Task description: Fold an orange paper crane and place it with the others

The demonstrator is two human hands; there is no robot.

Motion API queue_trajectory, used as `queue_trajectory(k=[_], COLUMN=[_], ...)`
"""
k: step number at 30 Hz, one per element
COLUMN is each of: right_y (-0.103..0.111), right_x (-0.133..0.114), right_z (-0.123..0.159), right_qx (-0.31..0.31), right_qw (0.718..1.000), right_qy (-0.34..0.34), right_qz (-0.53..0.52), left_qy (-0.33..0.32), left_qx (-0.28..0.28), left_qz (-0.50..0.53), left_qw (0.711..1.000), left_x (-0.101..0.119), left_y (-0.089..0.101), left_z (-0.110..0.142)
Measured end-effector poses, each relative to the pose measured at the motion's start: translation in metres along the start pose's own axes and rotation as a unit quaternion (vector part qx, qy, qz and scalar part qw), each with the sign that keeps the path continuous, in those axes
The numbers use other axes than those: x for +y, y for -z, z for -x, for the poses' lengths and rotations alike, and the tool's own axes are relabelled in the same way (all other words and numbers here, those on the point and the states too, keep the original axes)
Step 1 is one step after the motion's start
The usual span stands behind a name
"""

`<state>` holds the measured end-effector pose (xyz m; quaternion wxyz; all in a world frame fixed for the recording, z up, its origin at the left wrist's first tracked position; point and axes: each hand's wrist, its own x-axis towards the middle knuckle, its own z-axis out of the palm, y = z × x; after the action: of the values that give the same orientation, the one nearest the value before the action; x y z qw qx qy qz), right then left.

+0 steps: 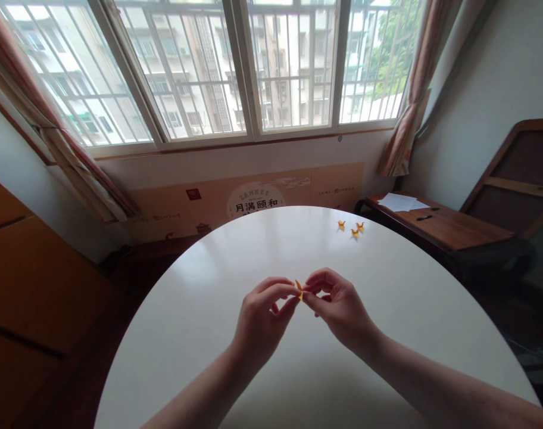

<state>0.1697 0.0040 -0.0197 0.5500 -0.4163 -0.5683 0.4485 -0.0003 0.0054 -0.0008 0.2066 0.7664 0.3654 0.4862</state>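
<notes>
A small folded piece of orange-yellow paper point(300, 294) is pinched between my two hands above the white table. My left hand point(267, 307) grips it from the left with thumb and forefinger. From the right, my right hand point(336, 298) pinches the same paper, its other fingers curled. One pointed tip of the paper rises between the fingertips; much of the rest is covered by them. Three small orange folded-paper birds, probably cranes, stand close together at the far right of the table, one paper bird point(355, 234) nearest to me.
The round white table point(200, 357) spreads under my forearms. Beyond its far edge, a printed cardboard panel point(173, 208) lines the wall below barred windows. At right stands a wooden bench point(459, 226) bearing white paper sheets point(399, 202). An orange-brown cabinet point(30, 268) is at left.
</notes>
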Motion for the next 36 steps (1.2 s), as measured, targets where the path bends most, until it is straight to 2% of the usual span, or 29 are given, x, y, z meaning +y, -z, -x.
queue_trajectory(k=[5,9,13,23,29,36], right_y=[0.0,0.0,0.001,0.003,0.008,0.009], right_x=[-0.002,-0.006,-0.008,-0.005,-0.002,-0.006], right_z=[-0.002,-0.003,-0.004,-0.007,-0.01,-0.008], right_qx=[-0.022,-0.038,-0.048,-0.071,-0.083,-0.083], right_qw=[0.991,0.981,0.976,0.979,0.986,0.992], right_qy=[-0.081,-0.121,-0.134,-0.138,-0.122,-0.088], right_qz=[-0.102,-0.149,-0.166,-0.13,-0.082,-0.021], left_qy=[0.048,0.043,0.027,0.03,0.08,0.138], left_qx=[-0.006,-0.005,-0.007,-0.031,-0.006,-0.003], left_qz=[0.05,0.056,0.035,0.001,-0.031,0.05], left_qw=[0.998,0.997,0.999,0.999,0.996,0.989], left_x=[-0.001,-0.005,-0.005,-0.004,-0.003,-0.007], left_y=[0.001,0.003,0.004,0.004,0.002,0.001], left_z=[0.0,-0.001,-0.002,-0.002,-0.001,-0.003])
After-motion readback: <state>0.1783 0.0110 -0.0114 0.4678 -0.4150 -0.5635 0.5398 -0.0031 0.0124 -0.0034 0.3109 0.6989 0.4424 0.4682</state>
